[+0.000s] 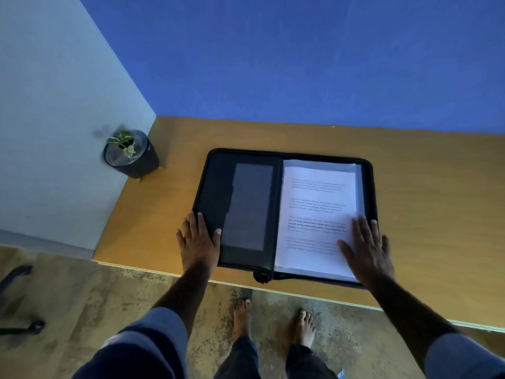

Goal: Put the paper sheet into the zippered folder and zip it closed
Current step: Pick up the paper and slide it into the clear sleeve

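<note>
A black zippered folder lies spread flat on the wooden desk, near its front edge. Its left half shows a dark inner pocket panel. A white printed paper sheet rests on the right half, over a clear plastic sleeve. My left hand lies flat, fingers apart, on the folder's lower left corner. My right hand presses flat on the sheet's lower right corner and the folder's right edge. A zip pull hangs at the spine's near end.
A small potted plant stands at the desk's back left corner, against a grey wall. A blue wall rises behind the desk. Below the front edge are my bare feet on a mottled floor, and a chair base at far left.
</note>
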The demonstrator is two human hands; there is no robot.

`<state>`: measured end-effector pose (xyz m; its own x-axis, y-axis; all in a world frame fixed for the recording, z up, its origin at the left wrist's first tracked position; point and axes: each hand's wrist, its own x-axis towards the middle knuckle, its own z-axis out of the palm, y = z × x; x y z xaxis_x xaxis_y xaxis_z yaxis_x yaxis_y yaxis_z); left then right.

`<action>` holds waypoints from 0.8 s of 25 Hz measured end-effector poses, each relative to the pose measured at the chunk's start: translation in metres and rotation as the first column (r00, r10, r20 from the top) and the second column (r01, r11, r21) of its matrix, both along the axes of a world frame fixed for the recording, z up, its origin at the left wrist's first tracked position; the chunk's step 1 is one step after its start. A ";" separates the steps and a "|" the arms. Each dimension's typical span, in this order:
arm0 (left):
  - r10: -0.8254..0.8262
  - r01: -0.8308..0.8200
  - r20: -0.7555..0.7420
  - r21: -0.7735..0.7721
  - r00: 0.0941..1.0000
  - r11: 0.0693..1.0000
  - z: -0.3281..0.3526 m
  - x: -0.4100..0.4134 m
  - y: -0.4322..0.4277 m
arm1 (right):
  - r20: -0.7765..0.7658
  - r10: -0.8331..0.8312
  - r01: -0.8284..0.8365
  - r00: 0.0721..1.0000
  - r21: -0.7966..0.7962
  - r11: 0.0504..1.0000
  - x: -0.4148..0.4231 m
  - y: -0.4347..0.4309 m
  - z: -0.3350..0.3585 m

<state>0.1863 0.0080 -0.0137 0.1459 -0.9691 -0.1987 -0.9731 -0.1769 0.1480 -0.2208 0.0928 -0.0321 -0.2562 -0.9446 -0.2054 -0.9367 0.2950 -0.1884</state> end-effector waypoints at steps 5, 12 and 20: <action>0.105 -0.111 -0.053 -0.111 0.993 0.988 0.003 0.018 -0.021 | -0.054 -0.006 0.008 0.999 0.032 0.999 0.049 -0.006 0.013; 0.133 -0.147 -0.126 -0.112 0.983 0.983 0.014 0.042 -0.055 | 0.052 0.041 -0.042 0.998 0.024 0.999 0.146 -0.047 0.016; 0.086 -0.261 -0.632 -0.191 0.771 0.946 0.062 0.043 -0.058 | 0.395 0.097 -0.042 0.914 -0.147 0.988 0.230 -0.090 0.036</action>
